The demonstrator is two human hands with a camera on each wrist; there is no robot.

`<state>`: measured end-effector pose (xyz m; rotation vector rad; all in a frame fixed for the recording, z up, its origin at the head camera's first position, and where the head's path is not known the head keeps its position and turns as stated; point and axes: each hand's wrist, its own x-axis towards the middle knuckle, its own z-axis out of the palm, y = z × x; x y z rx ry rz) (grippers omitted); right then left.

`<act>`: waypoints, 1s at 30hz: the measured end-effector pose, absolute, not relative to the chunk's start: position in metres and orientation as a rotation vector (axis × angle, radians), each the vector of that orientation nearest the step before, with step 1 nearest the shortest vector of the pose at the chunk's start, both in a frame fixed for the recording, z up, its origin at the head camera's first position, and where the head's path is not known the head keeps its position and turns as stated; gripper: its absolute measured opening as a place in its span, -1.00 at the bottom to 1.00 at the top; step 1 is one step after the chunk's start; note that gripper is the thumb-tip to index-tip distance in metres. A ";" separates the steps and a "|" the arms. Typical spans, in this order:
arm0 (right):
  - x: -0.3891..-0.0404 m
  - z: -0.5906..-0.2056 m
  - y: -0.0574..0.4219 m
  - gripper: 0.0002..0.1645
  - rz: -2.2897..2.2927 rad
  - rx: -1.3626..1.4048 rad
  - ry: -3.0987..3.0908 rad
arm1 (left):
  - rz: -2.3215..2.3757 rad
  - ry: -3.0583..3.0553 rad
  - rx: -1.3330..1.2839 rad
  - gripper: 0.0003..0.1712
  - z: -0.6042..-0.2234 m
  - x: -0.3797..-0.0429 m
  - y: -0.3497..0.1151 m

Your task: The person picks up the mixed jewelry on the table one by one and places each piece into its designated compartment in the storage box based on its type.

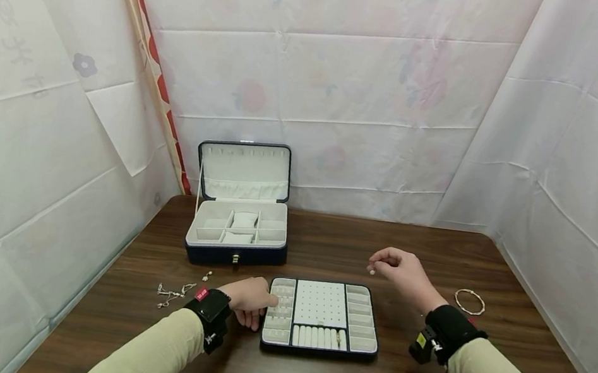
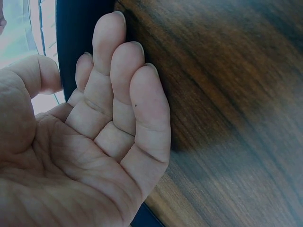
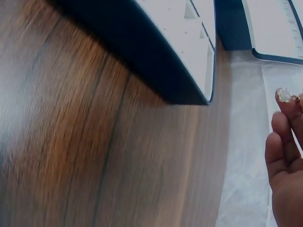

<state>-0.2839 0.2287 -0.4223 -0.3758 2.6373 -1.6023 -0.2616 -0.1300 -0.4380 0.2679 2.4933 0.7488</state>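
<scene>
A navy-edged jewelry tray point(image 1: 319, 304) with white compartments lies at the front middle of the table. My left hand point(image 1: 250, 299) is at its left side, thumb point(image 2: 45, 75) over the rim and fingers curled against the dark outer wall, holding that edge. To the right of the tray and above the table, my right hand point(image 1: 401, 274) pinches a small white flower-shaped earring point(image 3: 284, 95) with a gold part between thumb and fingertips. A gold piece, apparently a ring point(image 1: 338, 338), stands in the tray's ring rolls.
Behind the tray stands an open navy jewelry box point(image 1: 234, 257) with divided compartments. Left of my left hand lie a small piece of jewelry point(image 1: 207, 275) and tangled chains point(image 1: 175, 294). A gold bangle point(image 1: 469, 301) lies at right. White sheets point(image 1: 324, 88) surround the table.
</scene>
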 end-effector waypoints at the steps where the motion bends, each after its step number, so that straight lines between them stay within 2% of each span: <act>1: -0.284 -0.423 0.228 -0.73 -1.617 -0.394 2.610 | 0.749 2.493 0.267 -0.60 -0.438 -0.262 -0.130; 15: -0.282 -0.423 0.223 -0.73 -1.585 -0.439 2.501 | 0.745 2.494 0.267 -0.60 -0.440 -0.262 -0.130; 24: -0.281 -0.425 0.216 -0.80 -1.595 -0.482 2.506 | 0.736 2.501 0.264 -0.60 -0.439 -0.262 -0.131; 30: -0.281 -0.425 0.213 -0.71 -1.571 -0.497 2.495 | 0.741 2.496 0.257 -0.61 -0.438 -0.262 -0.130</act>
